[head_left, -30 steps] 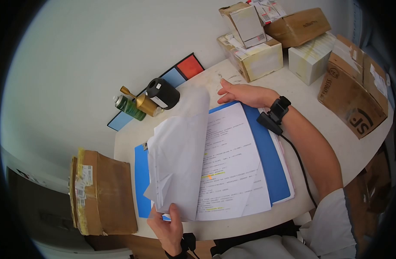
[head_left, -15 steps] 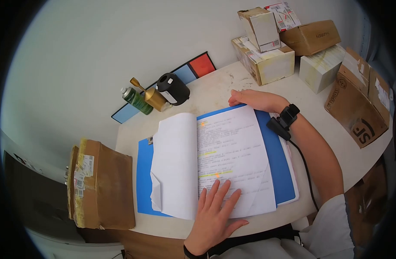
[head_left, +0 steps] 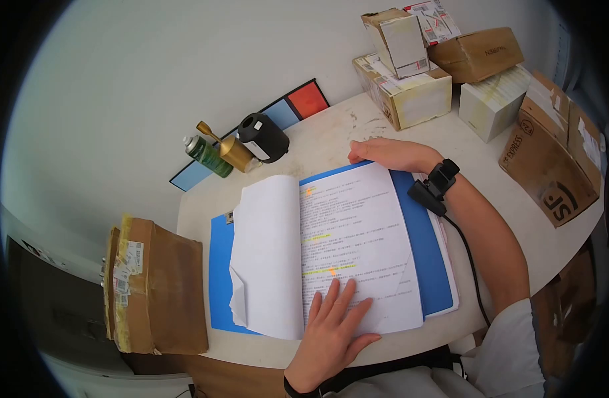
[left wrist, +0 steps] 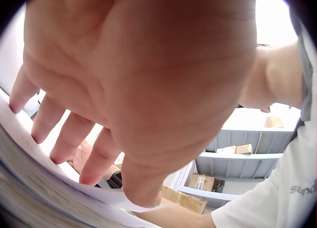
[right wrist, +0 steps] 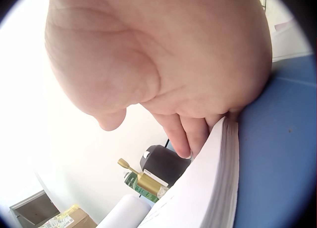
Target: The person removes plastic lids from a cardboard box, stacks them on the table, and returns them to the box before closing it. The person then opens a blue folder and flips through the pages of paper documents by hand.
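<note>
A thick stack of printed pages (head_left: 357,232) with yellow highlighted lines lies on a blue folder (head_left: 435,278). Blank-backed pages (head_left: 268,259) are folded over to the left, one corner creased. My left hand (head_left: 329,338) rests with spread fingers on the lower part of the printed page; its fingertips touch paper in the left wrist view. At the folder's top edge lies my right hand (head_left: 397,154), its fingers extended beside the top of the stack. The right wrist view shows that hand (right wrist: 158,54) against the stack's edge (right wrist: 225,178), thumb apart.
Behind the folder stand a green can (head_left: 208,157), a gold object (head_left: 236,154) and a black container (head_left: 264,138). A carton (head_left: 161,285) is at the left. Several boxes (head_left: 420,99) are piled at the back right, with an SF carton (head_left: 550,152) beside them.
The lifted pages have come down flat on the left. My left hand has let go of them and moved right onto the printed page. My right hand has come down to the folder's top edge.
</note>
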Action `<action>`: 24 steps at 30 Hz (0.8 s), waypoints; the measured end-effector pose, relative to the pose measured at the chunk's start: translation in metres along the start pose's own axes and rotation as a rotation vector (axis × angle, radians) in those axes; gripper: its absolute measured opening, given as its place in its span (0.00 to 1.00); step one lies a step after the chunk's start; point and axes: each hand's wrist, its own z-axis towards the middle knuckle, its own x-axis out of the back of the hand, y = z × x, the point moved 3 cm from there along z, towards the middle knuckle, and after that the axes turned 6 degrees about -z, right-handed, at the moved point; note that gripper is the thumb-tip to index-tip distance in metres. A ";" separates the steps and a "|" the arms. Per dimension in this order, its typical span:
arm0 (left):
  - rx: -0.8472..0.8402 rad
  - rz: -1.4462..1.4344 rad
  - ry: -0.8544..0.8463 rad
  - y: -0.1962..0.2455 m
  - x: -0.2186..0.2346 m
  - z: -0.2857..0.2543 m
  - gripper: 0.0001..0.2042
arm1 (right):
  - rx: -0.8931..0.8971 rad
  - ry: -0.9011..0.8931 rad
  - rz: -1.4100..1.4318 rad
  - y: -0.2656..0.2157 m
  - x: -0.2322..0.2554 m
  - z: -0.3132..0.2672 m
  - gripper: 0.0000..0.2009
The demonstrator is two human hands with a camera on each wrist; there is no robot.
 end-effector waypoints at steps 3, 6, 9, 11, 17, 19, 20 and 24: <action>0.000 -0.018 0.018 -0.002 0.000 0.000 0.29 | 0.001 -0.007 -0.008 0.001 -0.002 0.004 0.38; -0.003 -0.014 0.044 -0.002 0.002 0.000 0.22 | 0.003 -0.005 -0.009 0.002 -0.002 0.003 0.38; -0.013 -0.087 0.165 -0.010 -0.001 -0.005 0.13 | 0.004 -0.001 -0.014 0.001 -0.002 0.002 0.38; 0.031 -0.103 0.282 -0.010 0.006 -0.007 0.09 | 0.006 -0.003 -0.017 0.003 -0.002 0.005 0.38; 0.478 0.184 0.889 -0.081 0.057 -0.063 0.06 | 0.007 -0.012 0.080 -0.003 0.001 -0.004 0.43; 0.596 0.317 0.881 -0.110 0.069 -0.097 0.04 | -0.007 0.018 0.042 -0.007 0.001 -0.008 0.44; 0.582 0.347 0.963 -0.112 0.071 -0.103 0.02 | -0.006 0.022 0.040 -0.006 0.003 -0.006 0.44; 0.404 0.219 1.123 -0.064 0.077 -0.086 0.07 | -0.007 -0.012 0.016 -0.003 0.001 -0.001 0.42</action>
